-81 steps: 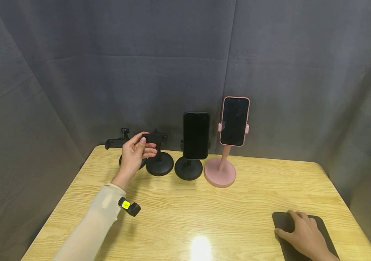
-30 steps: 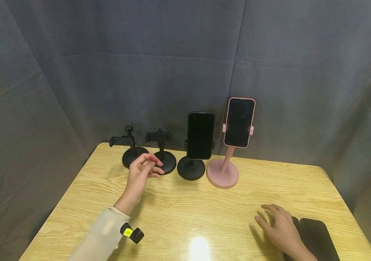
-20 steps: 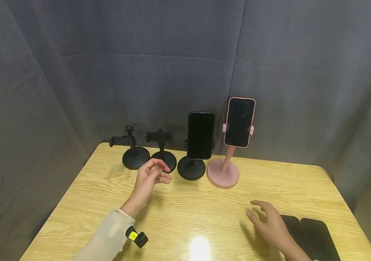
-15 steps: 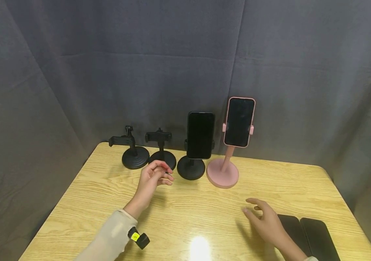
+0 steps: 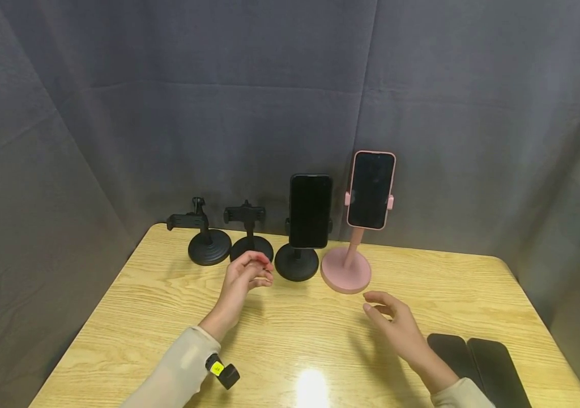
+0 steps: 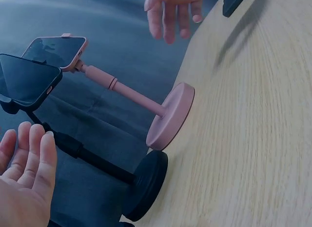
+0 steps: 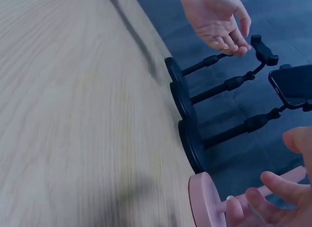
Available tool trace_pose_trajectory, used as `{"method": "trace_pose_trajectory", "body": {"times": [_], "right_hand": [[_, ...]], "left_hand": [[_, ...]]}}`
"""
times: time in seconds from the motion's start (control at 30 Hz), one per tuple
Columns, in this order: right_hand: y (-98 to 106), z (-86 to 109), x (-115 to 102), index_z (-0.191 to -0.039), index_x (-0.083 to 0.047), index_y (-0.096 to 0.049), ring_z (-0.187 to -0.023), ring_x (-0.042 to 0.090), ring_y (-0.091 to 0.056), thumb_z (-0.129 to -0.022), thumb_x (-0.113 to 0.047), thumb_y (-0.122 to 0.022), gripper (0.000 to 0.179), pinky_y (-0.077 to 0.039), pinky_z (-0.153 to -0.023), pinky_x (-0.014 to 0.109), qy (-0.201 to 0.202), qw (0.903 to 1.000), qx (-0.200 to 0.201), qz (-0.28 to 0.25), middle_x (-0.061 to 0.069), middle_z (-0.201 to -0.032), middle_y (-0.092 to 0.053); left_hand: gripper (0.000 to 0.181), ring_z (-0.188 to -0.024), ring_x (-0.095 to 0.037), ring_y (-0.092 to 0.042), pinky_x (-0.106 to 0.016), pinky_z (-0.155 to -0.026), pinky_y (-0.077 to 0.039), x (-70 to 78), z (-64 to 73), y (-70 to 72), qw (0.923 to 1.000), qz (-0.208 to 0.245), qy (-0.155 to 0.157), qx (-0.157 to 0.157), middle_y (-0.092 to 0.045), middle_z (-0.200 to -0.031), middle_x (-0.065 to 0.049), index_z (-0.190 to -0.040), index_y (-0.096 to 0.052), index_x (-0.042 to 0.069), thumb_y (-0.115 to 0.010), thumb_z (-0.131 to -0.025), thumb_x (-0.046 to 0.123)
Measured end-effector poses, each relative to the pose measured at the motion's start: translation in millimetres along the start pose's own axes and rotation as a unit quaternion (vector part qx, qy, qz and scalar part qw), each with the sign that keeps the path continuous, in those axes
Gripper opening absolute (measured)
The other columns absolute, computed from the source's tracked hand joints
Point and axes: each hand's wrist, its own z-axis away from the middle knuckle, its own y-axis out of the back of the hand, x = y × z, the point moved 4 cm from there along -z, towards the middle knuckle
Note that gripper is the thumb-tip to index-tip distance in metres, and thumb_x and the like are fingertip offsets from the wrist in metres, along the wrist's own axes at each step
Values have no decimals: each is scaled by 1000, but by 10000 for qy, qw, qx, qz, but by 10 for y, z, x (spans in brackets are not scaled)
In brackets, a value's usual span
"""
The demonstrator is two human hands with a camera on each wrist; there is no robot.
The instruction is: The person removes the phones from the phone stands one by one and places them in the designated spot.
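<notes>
My left hand (image 5: 244, 277) hovers with loosely bent fingers in front of an empty black phone stand (image 5: 245, 214), holding nothing. My right hand (image 5: 394, 326) hangs above the table, fingers relaxed, near the round base of a pink phone stand (image 5: 346, 272). That stand bears an upright phone in a pink frame (image 5: 371, 190). Left of it, a black phone (image 5: 310, 211) stands upright in a black stand (image 5: 296, 263). In the right wrist view, the right hand (image 7: 285, 193) is close in front of the pink stem (image 7: 265, 190), partly covering it; contact cannot be told.
A further empty black stand (image 5: 209, 246) ends the row at the far left. Two flat dark phone-sized slabs (image 5: 496, 371) lie side by side at the table's right. A grey curtain (image 5: 208, 113) hangs behind and beside the wooden table (image 5: 280, 340).
My left hand has let go of the second black stand's clamp and moved down and right. The right hand has left the dark slabs and moved left and forward toward the pink stand.
</notes>
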Motion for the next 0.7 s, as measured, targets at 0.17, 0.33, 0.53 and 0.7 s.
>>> {"method": "trace_pose_trajectory", "body": {"times": [0.17,0.33,0.53,0.7], "right_hand": [[-44,-48,-49,-136,6,-52,-120,34,-59,-106,-22,-53,41,-60,-91,40,164,9994,-29,-300,25,-142,-54],[-70,-88,-98,-136,6,-52,-119,33,-58,-106,-21,-53,41,-58,-87,29,224,9990,-3,-396,26,-140,-55],[-104,-133,-143,-136,4,-53,-119,33,-59,-106,-21,-54,40,-58,-87,27,191,9987,46,-471,25,-141,-55],[-131,-170,-194,-136,3,-55,-115,24,-61,-106,-21,-55,39,-58,-86,29,205,9983,91,-535,23,-141,-56]], "left_hand": [[23,-82,-12,-67,-26,-73,-61,10,-24,-22,10000,24,2,-17,-66,-99,-7,-116,-53,-8,-43,-104,9],[24,-81,-13,-68,-24,-70,-60,0,-54,-33,9999,121,85,-78,-68,-95,0,-116,-53,-9,-45,-105,11],[25,-79,-10,-69,-25,-70,-60,15,-80,-61,9997,126,83,-167,-68,-94,2,-117,-53,-8,-45,-105,13],[22,-81,-15,-70,-28,-72,-61,27,-103,-88,9997,109,116,-185,-67,-96,0,-114,-56,-2,-45,-105,14]]}}
